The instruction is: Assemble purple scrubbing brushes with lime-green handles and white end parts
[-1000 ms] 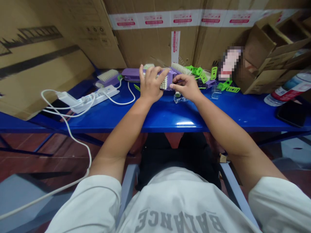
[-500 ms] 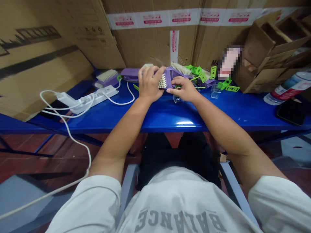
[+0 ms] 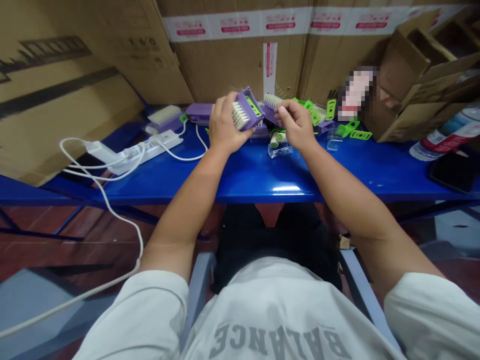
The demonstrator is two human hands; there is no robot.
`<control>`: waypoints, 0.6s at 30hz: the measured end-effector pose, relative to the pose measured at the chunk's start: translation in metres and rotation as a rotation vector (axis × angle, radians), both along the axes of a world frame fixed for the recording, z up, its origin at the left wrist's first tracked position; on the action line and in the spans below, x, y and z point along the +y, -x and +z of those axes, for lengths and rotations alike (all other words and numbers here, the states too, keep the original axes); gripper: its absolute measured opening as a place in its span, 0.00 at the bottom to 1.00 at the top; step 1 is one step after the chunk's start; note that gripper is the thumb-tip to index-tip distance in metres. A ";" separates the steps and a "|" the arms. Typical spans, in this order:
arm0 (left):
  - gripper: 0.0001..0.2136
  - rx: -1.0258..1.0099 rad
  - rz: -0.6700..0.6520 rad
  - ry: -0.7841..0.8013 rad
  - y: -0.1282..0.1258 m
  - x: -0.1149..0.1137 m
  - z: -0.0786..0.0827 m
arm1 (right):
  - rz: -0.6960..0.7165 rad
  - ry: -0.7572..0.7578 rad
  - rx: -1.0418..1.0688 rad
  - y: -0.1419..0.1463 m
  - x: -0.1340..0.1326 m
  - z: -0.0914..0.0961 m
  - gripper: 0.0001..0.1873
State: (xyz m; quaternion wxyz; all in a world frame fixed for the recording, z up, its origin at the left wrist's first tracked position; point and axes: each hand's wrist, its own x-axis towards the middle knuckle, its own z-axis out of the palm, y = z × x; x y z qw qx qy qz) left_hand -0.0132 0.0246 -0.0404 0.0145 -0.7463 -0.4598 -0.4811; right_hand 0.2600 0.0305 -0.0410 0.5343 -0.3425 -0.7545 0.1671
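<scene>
My left hand (image 3: 224, 127) is wrapped round a purple brush (image 3: 253, 107) with white bristles, raised above the table and tilted. A green slotted piece (image 3: 252, 104) shows in its open end. My right hand (image 3: 299, 126) is apart from it, to the right, with fingers curled in a pinch; whether anything small is between them I cannot make out. Behind that hand lies another purple brush (image 3: 273, 100) among green clips (image 3: 314, 115). Just below and left of it, white rollers with green ends (image 3: 276, 139) sit by a clear plastic piece (image 3: 280, 150).
More purple brushes (image 3: 165, 117) lie along the back left. A white power strip (image 3: 150, 147) with cables is on the blue table (image 3: 255, 175). Large cardboard boxes (image 3: 225, 65) stand behind. At right are an open carton (image 3: 405, 85), a bottle (image 3: 442, 135) and a phone (image 3: 453, 172).
My left hand has turned the purple brush so its open end faces up and right. My right hand has drawn away from the brush, rightward, and its fingers have curled in.
</scene>
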 end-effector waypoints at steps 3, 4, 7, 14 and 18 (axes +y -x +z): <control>0.52 -0.034 0.028 -0.010 0.004 0.007 -0.002 | -0.107 0.002 -0.168 -0.005 0.003 0.000 0.23; 0.53 -0.031 0.046 -0.017 0.005 0.008 -0.002 | -0.131 0.016 -0.237 -0.006 0.001 0.002 0.18; 0.56 -0.007 0.085 -0.035 0.005 0.010 -0.003 | -0.178 0.043 -0.462 -0.003 -0.014 0.010 0.12; 0.54 0.004 0.065 -0.063 0.006 0.009 -0.005 | -0.317 0.038 -0.745 0.008 -0.037 0.022 0.20; 0.50 0.010 0.055 -0.043 0.005 0.005 -0.005 | -0.371 0.105 -0.786 0.007 -0.039 0.025 0.20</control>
